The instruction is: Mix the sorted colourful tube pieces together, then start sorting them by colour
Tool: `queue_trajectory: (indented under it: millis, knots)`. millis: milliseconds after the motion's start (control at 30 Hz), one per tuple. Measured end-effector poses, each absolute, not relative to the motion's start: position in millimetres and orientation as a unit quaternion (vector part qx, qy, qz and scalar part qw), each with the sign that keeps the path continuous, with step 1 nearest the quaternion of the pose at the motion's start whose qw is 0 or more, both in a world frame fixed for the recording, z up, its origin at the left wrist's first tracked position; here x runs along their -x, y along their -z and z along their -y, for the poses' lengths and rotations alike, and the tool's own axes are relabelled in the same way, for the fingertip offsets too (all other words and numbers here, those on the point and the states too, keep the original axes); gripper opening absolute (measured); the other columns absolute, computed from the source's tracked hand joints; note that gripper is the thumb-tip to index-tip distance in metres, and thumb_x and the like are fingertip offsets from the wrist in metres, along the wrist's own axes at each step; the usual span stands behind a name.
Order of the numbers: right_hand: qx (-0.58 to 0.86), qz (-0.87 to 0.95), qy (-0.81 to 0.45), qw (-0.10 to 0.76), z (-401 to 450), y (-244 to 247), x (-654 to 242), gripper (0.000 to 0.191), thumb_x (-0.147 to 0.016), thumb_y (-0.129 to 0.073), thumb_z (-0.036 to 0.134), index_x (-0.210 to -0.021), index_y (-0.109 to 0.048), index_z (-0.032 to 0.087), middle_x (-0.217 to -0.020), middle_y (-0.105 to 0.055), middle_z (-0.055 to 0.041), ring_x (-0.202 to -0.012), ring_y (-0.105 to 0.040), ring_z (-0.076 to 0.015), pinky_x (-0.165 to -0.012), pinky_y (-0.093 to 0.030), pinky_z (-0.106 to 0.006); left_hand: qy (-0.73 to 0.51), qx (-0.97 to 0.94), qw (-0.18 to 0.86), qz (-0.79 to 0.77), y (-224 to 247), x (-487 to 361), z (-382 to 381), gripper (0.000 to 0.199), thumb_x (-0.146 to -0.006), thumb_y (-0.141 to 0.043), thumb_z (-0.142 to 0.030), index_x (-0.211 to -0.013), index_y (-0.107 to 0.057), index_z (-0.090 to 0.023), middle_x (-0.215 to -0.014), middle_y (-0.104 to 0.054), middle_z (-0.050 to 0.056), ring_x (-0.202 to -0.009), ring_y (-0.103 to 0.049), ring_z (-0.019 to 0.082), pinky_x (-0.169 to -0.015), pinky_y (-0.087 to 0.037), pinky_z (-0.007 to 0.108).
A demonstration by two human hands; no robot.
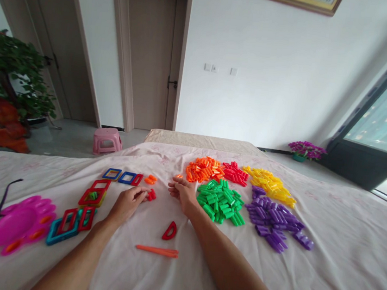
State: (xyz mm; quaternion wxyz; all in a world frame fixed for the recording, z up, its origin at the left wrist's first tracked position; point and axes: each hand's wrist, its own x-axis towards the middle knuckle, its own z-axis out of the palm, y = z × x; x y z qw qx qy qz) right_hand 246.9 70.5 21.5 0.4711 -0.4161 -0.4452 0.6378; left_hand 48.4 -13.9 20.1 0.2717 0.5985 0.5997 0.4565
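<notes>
Left hand point(130, 203) has thumb and index finger pinching a small red piece point(152, 194), on or just above the pale cloth point(123, 267), left of the right hand. Red piece's long axis seems to run roughly away from the person, far end tipped left; too small to be sure. Right hand point(183, 194) is empty, fingers loosely extended leftward, beside the green pile point(221, 201). Orange pieces point(150, 179) lie just beyond the red one, long axes roughly left-right.

A pink stool point(107, 141) stands on grey floor point(71, 138) near a brown door point(147, 56).
</notes>
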Motion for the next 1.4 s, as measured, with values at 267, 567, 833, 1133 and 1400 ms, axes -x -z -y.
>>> queue_trajectory:
  millis: [267, 567, 833, 1133, 1400]
  knots:
    - [0.419, 0.844, -0.172, 0.286, -68.3, -15.0, -249.8, 0.034, -0.081, -0.054, 0.017, -0.113, -0.067, 0.02, -0.117, -0.068, -0.0073, -0.113, -0.057, -0.0235, -0.101, -0.041, -0.038, -0.454, -0.599, 0.262, -0.605, -16.7, -46.7, 12.7, 0.031, -0.084, -0.052, -0.038, -0.101, -0.07, -0.019, -0.091, -0.077, 0.004, -0.081, -0.073, 0.02, -0.076, -0.055, 0.028]
    - [0.468, 0.849, -0.044, 0.243, -76.1, -30.0, -263.4, 0.041, -0.093, -0.048, 0.027, -0.133, -0.054, 0.019, -0.137, -0.055, -0.0093, -0.129, -0.044, -0.0222, -0.107, -0.032, -0.035, -0.448, -0.605, 0.252, -0.608, -17.9, -48.0, 12.1, 0.032, -0.084, -0.052, -0.04, -0.1, -0.07, -0.019, -0.086, -0.077, 0.004, -0.079, -0.073, 0.02, -0.074, -0.055, 0.027]
    - [0.48, 0.859, -0.027, 0.178, -77.5, -27.4, -262.9, 0.039, -0.093, -0.048, 0.029, -0.13, -0.055, 0.019, -0.131, -0.057, -0.0113, -0.123, -0.047, -0.0234, -0.105, -0.032, -0.036, -0.442, -0.611, 0.234, -0.614, -19.3, -48.4, 14.2, 0.031, -0.085, -0.051, -0.039, -0.098, -0.07, -0.019, -0.084, -0.077, 0.004, -0.078, -0.072, 0.019, -0.073, -0.055, 0.027]
    - [0.461, 0.867, -0.055, 0.183, -72.0, -35.3, -261.9, 0.033, -0.097, -0.038, 0.027, -0.117, -0.065, 0.025, -0.108, -0.068, -0.0086, -0.104, -0.058, -0.0225, -0.091, -0.039, -0.035, -0.439, -0.616, 0.229, -0.613, -19.1, -48.8, 13.6, 0.032, -0.085, -0.05, -0.042, -0.098, -0.07, -0.02, -0.084, -0.077, 0.003, -0.078, -0.073, 0.02, -0.072, -0.056, 0.027]
    - [0.536, 0.815, 0.01, 0.221, -74.8, -24.2, -268.5, 0.053, -0.091, -0.05, 0.027, -0.142, -0.043, 0.019, -0.132, -0.056, -0.015, -0.127, -0.04, -0.0288, -0.11, -0.017, -0.046, -0.451, -0.612, 0.138, -0.635, -12.3, -40.2, 10.9, 0.032, -0.086, -0.048, -0.036, -0.105, -0.069, -0.02, -0.102, -0.075, 0.007, -0.093, -0.07, 0.021, -0.083, -0.054, 0.03]
